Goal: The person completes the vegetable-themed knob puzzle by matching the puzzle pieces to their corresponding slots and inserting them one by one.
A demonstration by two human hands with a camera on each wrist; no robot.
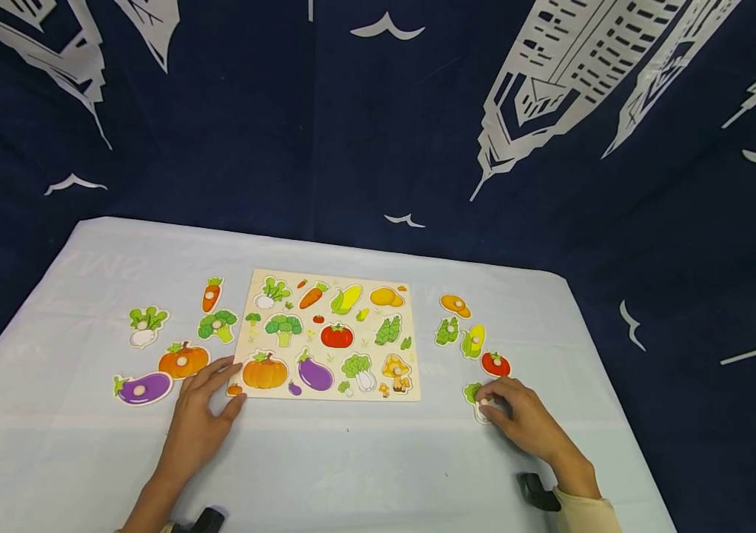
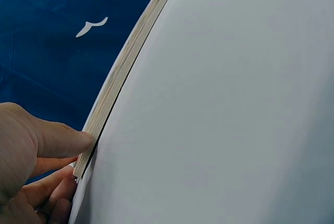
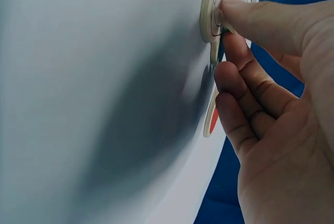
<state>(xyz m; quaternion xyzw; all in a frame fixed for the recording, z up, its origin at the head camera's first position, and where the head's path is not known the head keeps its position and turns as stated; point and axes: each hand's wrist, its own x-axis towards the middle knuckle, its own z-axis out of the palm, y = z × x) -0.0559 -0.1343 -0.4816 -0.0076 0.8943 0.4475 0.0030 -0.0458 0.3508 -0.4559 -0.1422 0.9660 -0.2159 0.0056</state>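
Observation:
A wooden vegetable puzzle board (image 1: 367, 296) lies on the table. My left hand (image 1: 201, 414) is at its near left corner, fingers along the left edge; in the left wrist view the thumb (image 2: 68, 139) touches the front edge. Right of the board, my right hand (image 1: 520, 418) pinches the small knob of a bok choy puzzle piece (image 1: 470, 391), thumb and index finger together. The right wrist view shows this piece (image 3: 207, 10) edge-on, partly behind the thumb. A tomato piece (image 1: 496, 363) lies just beyond that hand. A mushroom piece (image 1: 396, 368) with a knob sits in the board.
Left of the board lie carrot (image 1: 212, 295), broccoli (image 1: 217, 326), turnip (image 1: 146, 326), pumpkin (image 1: 183, 360) and eggplant (image 1: 143, 389) pieces. Potato (image 1: 455, 305), green vegetable (image 1: 446, 332) and corn (image 1: 474, 341) pieces lie to the right. A white cloth covers the table (image 1: 351, 474); a dark blue printed curtain (image 1: 284, 148) hangs behind.

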